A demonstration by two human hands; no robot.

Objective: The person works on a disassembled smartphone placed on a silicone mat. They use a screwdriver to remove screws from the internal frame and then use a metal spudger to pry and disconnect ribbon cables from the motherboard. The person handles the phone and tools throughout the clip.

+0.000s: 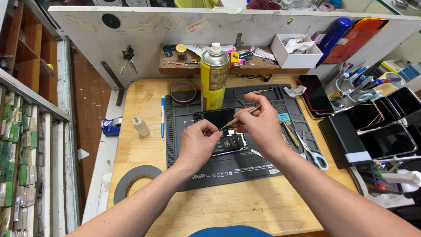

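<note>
Centrally, both hands (199,142) (262,125); tweezers (239,119) over opened phone (228,142)

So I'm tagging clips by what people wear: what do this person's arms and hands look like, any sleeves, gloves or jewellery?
Both forearms are bare from the picture's lower edge to the wrists: no sleeves in view. The left hand and right hand wear no gloves, and no rings, watch or bands show on the sides facing the camera. The only clothing visible is a strip of blue garment at the bottom edge.
</note>
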